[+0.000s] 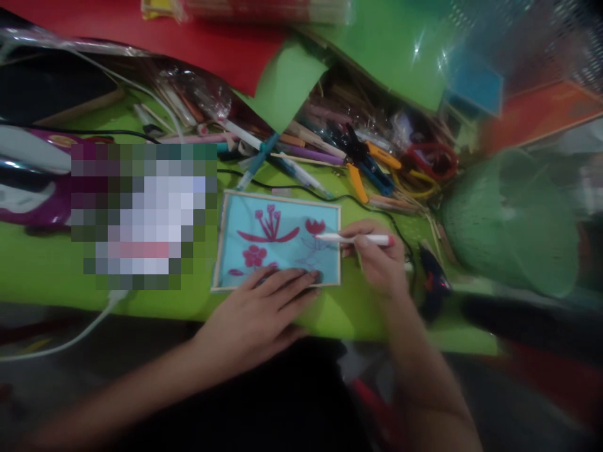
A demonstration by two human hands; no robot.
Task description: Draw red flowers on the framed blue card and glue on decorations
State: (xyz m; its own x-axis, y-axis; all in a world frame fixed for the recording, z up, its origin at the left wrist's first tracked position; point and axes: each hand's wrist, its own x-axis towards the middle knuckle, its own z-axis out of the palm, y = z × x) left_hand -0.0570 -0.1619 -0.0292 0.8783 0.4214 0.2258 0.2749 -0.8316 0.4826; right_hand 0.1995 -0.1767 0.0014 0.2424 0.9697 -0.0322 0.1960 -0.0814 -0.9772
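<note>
A light-blue panel (287,210) with a thin pale frame lies on the green table, bearing dark red flower drawings and some thin pencil-like outlines. My left hand (268,301) rests flat across its lower edge, fingers stretched out. In my right hand (379,257) is a white marker (342,238) with a red end. The marker's tip meets the panel just below the red tulip-shaped flower (315,226) at the upper right. Fingers of my right hand are wrapped round the marker's barrel, partly hidden behind it.
Behind the panel lie pens (301,172), orange-handled pliers (358,182), red-handled scissors (433,160) and coloured sheets (292,81). A green basket (513,226) stands at right. At left are a blurred-out pale device (151,213) with a white cable (89,333) and a purple-and-white appliance (35,182).
</note>
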